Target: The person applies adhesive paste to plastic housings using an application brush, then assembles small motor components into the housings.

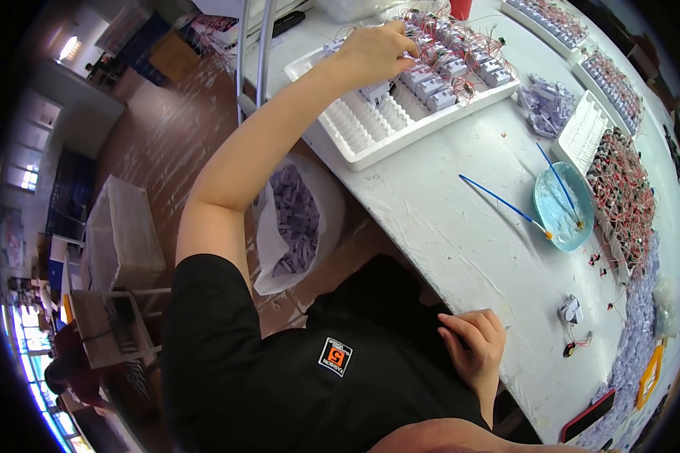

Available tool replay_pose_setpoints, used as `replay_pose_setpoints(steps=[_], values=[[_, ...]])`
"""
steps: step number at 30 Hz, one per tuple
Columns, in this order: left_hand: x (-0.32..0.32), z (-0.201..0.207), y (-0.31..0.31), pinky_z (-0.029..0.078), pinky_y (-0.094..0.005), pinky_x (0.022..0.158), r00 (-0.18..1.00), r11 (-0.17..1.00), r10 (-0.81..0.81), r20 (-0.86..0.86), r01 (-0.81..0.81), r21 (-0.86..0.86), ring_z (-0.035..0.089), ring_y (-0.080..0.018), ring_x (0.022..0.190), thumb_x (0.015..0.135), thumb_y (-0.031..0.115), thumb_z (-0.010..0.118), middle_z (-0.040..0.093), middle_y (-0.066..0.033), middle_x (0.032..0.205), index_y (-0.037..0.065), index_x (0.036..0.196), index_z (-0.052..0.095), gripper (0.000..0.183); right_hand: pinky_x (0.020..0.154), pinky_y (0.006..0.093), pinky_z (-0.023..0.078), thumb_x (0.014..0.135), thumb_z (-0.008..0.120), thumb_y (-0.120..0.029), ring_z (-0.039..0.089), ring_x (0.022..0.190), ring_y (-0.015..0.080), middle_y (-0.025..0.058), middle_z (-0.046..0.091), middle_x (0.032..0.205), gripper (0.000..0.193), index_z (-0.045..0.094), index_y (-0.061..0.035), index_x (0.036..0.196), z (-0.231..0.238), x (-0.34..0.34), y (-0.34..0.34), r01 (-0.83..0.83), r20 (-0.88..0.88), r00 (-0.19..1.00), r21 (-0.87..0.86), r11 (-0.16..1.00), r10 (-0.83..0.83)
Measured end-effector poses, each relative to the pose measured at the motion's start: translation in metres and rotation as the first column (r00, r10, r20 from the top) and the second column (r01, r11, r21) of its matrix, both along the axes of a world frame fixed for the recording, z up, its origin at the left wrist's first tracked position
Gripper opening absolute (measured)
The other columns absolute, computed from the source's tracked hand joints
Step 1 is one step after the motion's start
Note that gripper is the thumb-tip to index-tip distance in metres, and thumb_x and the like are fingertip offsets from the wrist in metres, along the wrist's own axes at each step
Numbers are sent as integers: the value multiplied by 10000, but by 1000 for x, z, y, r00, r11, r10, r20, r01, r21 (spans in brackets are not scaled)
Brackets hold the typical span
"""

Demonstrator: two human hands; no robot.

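My left hand (pixel 378 54) reaches over a white foam tray (pixel 363 155) at the far side of the table. Its fingers are bent together among small pale grey plastic housings (pixel 436 92) with thin red wires; what they grip, if anything, is hidden. Several housings stand in rows in the tray's right part, and the near left slots are bare. My right hand (pixel 476 343) rests by the table's near edge, loosely curled, thumb apart from the fingers, with nothing visible in it. Closest to it on the table lies a single wired housing (pixel 571 309).
A light blue dish (pixel 565 208) holds pale paste and a blue stick; a blue brush (pixel 506 204) leans on its rim. Beyond lie a heap of wired parts (pixel 619 189), loose grey pieces (pixel 545 106), yellow tool (pixel 650 377) and phone (pixel 588 417). A sack (pixel 268 260) stands on the floor.
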State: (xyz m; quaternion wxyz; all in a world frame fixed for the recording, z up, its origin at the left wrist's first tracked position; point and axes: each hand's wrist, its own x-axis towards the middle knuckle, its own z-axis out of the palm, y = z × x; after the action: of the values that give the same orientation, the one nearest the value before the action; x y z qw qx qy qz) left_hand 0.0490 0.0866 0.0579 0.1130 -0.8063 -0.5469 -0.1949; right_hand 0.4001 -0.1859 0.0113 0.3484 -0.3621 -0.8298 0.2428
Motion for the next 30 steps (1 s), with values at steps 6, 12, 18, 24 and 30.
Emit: replay_pose_setpoints(steps=[6,12,18,24,30], values=[[10,12,4,531,-405,856,997,987,-68,41,73,-142,667,-271,962,885,296,710,636,-60,1056,184,1011,778,183,617,325,472,698,842,-42,610,709,202,21,681,799,268,746,-83,944,0,3,-1,18,-2,1000,-3,1000,-18],[-1,3,0,435,-279,642,920,979,-130,371,177,-96,524,-109,677,872,279,772,580,3,877,126,966,789,180,617,325,472,706,840,-43,607,709,200,16,683,807,271,746,-88,956,-1,3,0,9,-3,1000,-6,1000,-9],[-12,6,-12,492,-320,701,863,993,36,504,27,-116,595,-165,762,821,307,805,635,-54,863,130,915,797,201,621,326,472,713,838,-43,604,712,201,16,684,808,268,747,-86,961,0,3,0,3,13,1000,-21,1000,-3],[-13,-3,-25,411,-283,604,916,996,-92,391,90,22,457,-103,624,861,259,783,552,2,815,115,980,776,187,623,327,470,716,838,-46,600,712,205,19,684,807,262,746,-82,958,1,2,0,8,29,1000,-26,1000,-7],[14,6,-17,539,-366,821,939,994,-105,326,100,32,686,-239,971,879,302,729,693,-9,976,190,963,787,152,616,329,467,717,840,-53,593,702,206,23,681,802,252,746,-80,949,-1,0,-1,18,44,999,5,1000,-19]])
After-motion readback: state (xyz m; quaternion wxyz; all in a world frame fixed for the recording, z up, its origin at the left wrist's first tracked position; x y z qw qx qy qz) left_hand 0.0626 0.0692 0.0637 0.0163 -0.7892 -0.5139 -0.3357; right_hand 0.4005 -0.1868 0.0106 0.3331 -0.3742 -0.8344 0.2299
